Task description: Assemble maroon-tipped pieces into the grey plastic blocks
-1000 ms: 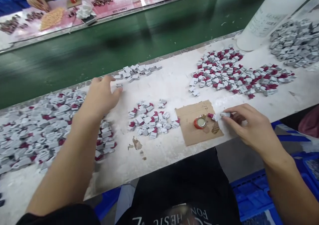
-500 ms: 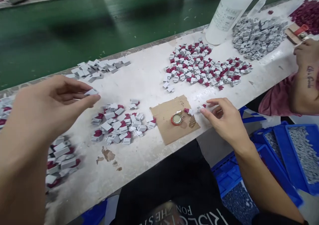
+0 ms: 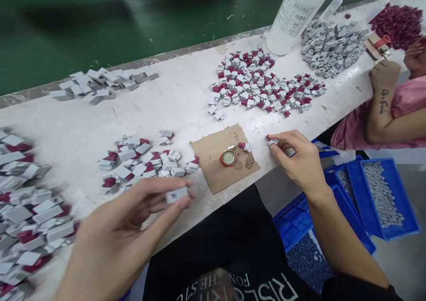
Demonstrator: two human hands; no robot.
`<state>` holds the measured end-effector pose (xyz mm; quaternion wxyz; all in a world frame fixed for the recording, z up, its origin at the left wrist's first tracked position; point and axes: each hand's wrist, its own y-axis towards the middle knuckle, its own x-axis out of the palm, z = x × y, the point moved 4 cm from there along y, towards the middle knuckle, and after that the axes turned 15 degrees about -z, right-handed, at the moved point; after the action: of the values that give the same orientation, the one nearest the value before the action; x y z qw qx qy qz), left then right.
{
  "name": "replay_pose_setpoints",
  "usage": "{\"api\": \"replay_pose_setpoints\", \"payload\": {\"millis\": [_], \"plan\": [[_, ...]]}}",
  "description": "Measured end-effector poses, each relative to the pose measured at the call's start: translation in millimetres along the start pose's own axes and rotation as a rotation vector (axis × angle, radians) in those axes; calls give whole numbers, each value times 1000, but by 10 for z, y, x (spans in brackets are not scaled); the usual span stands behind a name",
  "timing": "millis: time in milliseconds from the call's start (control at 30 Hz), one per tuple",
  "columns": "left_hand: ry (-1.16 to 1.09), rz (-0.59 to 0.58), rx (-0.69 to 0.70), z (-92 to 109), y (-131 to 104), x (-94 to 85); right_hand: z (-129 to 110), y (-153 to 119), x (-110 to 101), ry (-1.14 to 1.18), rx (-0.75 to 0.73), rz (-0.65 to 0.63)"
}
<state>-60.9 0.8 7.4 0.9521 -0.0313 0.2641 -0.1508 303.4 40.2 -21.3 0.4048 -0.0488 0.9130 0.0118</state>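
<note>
A light grey block (image 3: 176,195) is pinched between the thumb and fingers of my left hand (image 3: 133,230), over the front part of the table. My right hand (image 3: 297,161) pinches a small grey and dark red piece (image 3: 273,141) just right of the cardboard. On the brown cardboard square (image 3: 218,181) sits a small round red-rimmed container (image 3: 228,158) with a pale centre. Another grey and red piece (image 3: 244,146) lies by the cardboard's right edge. Left of it spreads a group of grey and red pieces (image 3: 143,159).
Plain grey blocks (image 3: 100,83) lie along the back edge. Mixed pieces (image 3: 256,83), a white bottle (image 3: 293,19) and a grey heap (image 3: 333,48) stand farther right. Another person's tattooed arm (image 3: 382,97) rests at the right, above blue bins (image 3: 389,199).
My left hand has moved right and nearer the table's front with its grey block. The fingers of my right hand have closed on the small piece. The view has shifted.
</note>
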Motion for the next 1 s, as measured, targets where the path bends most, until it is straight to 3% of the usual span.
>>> {"api": "replay_pose_setpoints", "payload": {"millis": [167, 233, 333, 500, 1000], "plan": [[-230, -65, -47, -4, -4, 355, 84, -59, 70, 491, 109, 117], [-231, -59, -48, -12, 33, 399, 31, -76, 142, 657, 106, 78], [-238, -171, -31, 18, 105, 452, -135, -115, 248, 763, 81, -20], [-357, -342, -75, 80, 191, 551, -431, -165, 355, 722, 32, -131], [-509, -329, -95, 92, 257, 695, -532, -130, 455, 554, -17, -162]]}}
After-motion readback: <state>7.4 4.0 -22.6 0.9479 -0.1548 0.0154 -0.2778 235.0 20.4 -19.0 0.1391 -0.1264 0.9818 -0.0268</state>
